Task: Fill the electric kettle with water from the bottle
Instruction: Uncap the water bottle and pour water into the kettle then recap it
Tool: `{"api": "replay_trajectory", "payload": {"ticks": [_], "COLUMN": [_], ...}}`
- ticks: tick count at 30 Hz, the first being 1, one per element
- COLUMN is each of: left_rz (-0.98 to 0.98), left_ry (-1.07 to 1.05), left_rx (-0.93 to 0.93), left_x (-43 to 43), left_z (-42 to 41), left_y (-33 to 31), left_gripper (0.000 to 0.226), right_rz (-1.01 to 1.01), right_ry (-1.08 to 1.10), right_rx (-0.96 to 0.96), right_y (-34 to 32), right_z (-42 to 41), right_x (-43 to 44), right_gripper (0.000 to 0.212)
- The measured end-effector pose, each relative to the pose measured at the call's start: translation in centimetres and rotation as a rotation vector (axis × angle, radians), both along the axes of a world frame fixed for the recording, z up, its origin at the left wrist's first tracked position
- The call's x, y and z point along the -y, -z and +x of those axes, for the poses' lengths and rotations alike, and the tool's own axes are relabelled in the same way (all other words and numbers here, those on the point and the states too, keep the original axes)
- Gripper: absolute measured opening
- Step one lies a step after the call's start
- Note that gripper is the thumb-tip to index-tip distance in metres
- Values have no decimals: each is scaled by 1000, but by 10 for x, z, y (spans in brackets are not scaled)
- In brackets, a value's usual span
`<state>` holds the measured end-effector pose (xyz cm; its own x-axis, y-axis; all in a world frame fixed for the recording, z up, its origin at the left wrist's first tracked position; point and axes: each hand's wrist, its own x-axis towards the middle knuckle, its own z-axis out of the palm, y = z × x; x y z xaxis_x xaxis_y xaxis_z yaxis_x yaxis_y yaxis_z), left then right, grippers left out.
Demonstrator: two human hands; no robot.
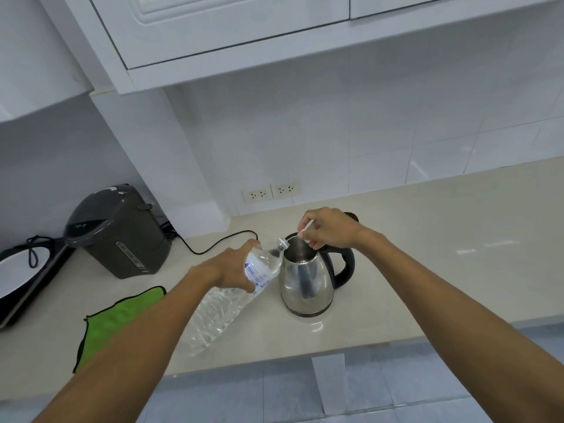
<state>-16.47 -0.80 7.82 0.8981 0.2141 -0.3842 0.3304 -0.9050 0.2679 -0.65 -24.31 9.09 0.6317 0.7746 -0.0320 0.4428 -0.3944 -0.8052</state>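
A steel electric kettle point(308, 279) with a black handle stands on the pale counter, its lid open and its mouth showing. My left hand point(235, 267) grips a clear plastic water bottle point(232, 297) near its labelled shoulder. The bottle is tilted, neck up toward the kettle's rim, and its mouth point(283, 244) sits just left of the opening. My right hand point(326, 227) hovers over the kettle's mouth, fingers pinched on a small white piece that looks like the bottle cap point(306, 236).
A dark grey water dispenser pot point(119, 236) stands at the left, with a black cord point(219, 242) running along the counter. A green cloth point(122, 319) lies near the front edge. A black-and-white appliance point(21, 276) is at far left. Wall sockets point(270, 192) sit behind.
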Motion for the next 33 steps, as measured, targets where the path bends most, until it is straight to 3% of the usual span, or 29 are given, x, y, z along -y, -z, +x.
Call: {"api": "replay_trajectory", "payload": {"ticks": [9, 13, 22, 27, 33], "left_rz": [-282, -348, -386, -373, -386], "left_ry": [-161, -193, -199, -201, -224], "left_rx": [264, 356, 447, 457, 467], "left_x": [20, 30, 35, 37, 39], "left_z": [-40, -53, -65, -67, -66], "left_y": [35, 46, 35, 31, 30], "left_gripper": [94, 93, 96, 98, 96], "right_rz": [-13, -117, -212, -260, -341], "right_ry": [-150, -266, -416, -399, -316], "right_rx": [179, 242, 304, 256, 446], "right_y": [-9, -23, -68, -73, -65], "right_z": [-19, -23, -24, -25, -36], "right_x": [-28, -40, -52, -55, -63], "right_gripper": [30, 30, 33, 17, 42]}}
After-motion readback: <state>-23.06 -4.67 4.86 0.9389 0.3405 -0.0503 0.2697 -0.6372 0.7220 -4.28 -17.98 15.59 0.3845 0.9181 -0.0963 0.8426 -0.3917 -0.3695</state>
